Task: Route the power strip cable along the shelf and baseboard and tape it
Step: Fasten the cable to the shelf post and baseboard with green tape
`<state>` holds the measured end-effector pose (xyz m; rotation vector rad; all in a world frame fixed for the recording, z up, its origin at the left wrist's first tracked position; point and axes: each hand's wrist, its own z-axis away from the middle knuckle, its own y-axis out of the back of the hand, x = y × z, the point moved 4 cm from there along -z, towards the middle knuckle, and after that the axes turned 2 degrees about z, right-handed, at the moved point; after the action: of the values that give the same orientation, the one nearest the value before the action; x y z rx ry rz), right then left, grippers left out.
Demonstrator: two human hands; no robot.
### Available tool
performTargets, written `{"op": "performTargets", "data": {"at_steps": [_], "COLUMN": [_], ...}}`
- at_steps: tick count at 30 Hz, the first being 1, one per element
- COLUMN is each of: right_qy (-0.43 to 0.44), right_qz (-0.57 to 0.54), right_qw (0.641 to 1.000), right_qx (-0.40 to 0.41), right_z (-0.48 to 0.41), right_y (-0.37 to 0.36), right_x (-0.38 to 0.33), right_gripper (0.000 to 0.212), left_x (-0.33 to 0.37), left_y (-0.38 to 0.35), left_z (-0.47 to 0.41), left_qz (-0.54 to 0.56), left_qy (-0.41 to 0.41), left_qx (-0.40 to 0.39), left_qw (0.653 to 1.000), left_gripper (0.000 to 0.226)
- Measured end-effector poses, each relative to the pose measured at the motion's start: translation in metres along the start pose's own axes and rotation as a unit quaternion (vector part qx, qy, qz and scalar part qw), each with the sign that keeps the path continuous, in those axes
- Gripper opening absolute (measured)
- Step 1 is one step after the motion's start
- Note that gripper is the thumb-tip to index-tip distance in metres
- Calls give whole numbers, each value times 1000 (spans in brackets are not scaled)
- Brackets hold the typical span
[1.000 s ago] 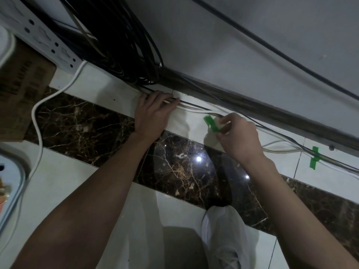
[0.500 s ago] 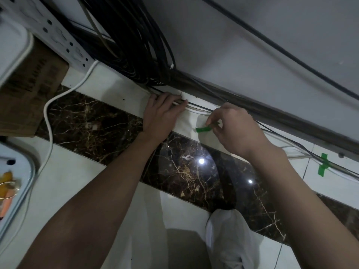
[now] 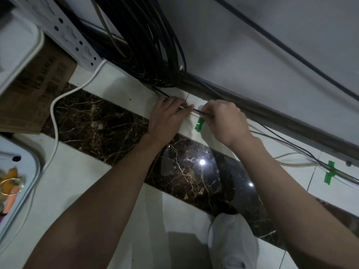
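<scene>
The white power strip cable [image 3: 56, 121] climbs from the lower left to the foot of the shelf upright [image 3: 68, 35]. A thin run of white and black cables [image 3: 195, 112] lies on the pale floor tile along the baseboard [image 3: 291, 121]. My left hand [image 3: 167, 117] presses that run down with flat fingers. Just to its right, my right hand [image 3: 223, 121] pinches the top of a green tape strip [image 3: 200, 124], which hangs over the cables onto the tile. Another green tape piece [image 3: 330, 172] holds the cables at the far right.
A thick bundle of black cables [image 3: 147, 55] hangs down the wall behind my left hand. A cardboard box [image 3: 35, 90] sits under the shelf at left, with a white tray [image 3: 29, 171] of small items below it. My white shoe [image 3: 233, 245] stands on the floor.
My right hand has moved left toward my left hand, carrying the green tape to the cables; the strip has turned from sideways to hanging down over them. My left hand stays pressing.
</scene>
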<state>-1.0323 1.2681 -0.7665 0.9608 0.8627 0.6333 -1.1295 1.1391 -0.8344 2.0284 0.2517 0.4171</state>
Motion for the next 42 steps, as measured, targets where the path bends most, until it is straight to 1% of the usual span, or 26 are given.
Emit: {"op": "performTargets", "data": {"at_steps": [4,8,10,13,20,24,27,31,35,42], "right_qy": [-14,-26,-31,-40,-62,-48,-27,-19,-26,-33], "right_qz": [-5,-8,-6,-6,-12,1,10,9,12,18], "right_qw": [1000,999,999,999,994,990,988,989,992,993], "right_qx": [20,26,27,37,90,133,150,146,123,116], "right_z": [1,-2,-4,-5,-1,4,8,14,14,13], "right_y": [-5,-6,-7,-8,-16,-20,-21,-22,-21,-19], "right_x": [2,3,3,4,3,1,-2,-3,-3,-4], "right_gripper": [15,17,18,19,19,22,22,23,25,24], "left_x": [1,2,3,3,2,1,1,1,1,0], "left_y": [3,7,9,8,9,8,8,7,7,6], "left_z": [0,-3,-3,-2,-2,-1,-1,0,0,0], "left_qz": [4,11,11,14,15,20,23,26,24,26], "left_qy": [8,23,22,24,21,27,32,38,41,42], "left_qx": [1,5,8,11,7,5,8,5,1,1], "left_qw": [1000,1000,1000,1000,1000,999,999,999,999,999], "left_gripper": [28,9,4,5,5,6,5,6,7,7]}}
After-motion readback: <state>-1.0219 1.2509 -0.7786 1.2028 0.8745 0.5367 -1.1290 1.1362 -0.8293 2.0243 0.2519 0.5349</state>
